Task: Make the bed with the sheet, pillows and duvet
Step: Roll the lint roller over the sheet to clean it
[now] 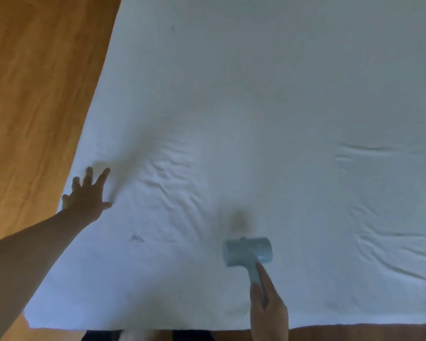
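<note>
Covering the bed, a creased white sheet beside wood floor; left hand splayed flat, right hand gripping a blue roller

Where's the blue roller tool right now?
In the head view, the blue roller tool is low and centre-right on the white sheet, held by the right hand, just below a faint yellowish stain.

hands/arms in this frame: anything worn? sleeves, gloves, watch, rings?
Both bare. The left hand and its forearm show no sleeve, glove, watch or band up to the frame edge. The right hand shows only to about the wrist, with no glove. The picture is too soft to tell rings or marks.
</note>
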The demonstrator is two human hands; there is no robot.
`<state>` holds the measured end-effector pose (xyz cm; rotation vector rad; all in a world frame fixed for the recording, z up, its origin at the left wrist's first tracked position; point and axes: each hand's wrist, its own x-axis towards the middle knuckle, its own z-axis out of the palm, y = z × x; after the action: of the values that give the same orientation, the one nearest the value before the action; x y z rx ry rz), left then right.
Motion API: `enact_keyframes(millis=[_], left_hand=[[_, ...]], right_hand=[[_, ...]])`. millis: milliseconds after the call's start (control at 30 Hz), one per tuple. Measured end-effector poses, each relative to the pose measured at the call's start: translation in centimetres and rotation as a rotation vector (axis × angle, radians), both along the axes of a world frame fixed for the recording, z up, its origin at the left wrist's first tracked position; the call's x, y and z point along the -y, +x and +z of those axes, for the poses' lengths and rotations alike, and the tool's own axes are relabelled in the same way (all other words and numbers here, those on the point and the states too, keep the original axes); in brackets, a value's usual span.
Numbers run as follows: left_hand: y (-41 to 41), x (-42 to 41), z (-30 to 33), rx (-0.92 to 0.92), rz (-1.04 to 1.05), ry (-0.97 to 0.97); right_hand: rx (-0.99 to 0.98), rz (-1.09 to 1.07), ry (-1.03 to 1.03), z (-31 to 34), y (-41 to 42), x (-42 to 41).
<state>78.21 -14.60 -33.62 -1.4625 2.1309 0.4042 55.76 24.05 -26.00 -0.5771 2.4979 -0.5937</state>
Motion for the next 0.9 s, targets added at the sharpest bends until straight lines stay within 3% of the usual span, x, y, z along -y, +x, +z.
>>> enact_keyframes(millis=[33, 267, 400, 533, 667, 900], left_hand=[[0.0, 0.4, -0.2, -0.016, -0.033, 0.008], [-0.2, 0.8, -3.3, -0.069, -0.198, -0.017], [0.1, 0.2, -4.5, -0.052, -0.226, -0.074], [0.3, 0.3, -4.4, -0.077, -0.233, -0.036], [0.3, 1.4, -3.8, -0.125, -0.245, 0.018], [1.5, 2.1, -2.6, -0.19, -0.281, 0.094]], right_hand=[[0.142, -0.112, -0.041, 0.2, -0.1, 3.3], [0.201, -0.158, -0.266, -5.9, -8.0, 32.2], [0.356, -0.198, -0.268, -6.6, -9.1, 41.4], [0.273, -0.166, -0.168, -10.1, -7.2, 41.0], [0.119, -0.177, -0.164, -11.0, -3.4, 34.8], [0.208, -0.175, -0.09, -9.1, 3.9, 22.9]])
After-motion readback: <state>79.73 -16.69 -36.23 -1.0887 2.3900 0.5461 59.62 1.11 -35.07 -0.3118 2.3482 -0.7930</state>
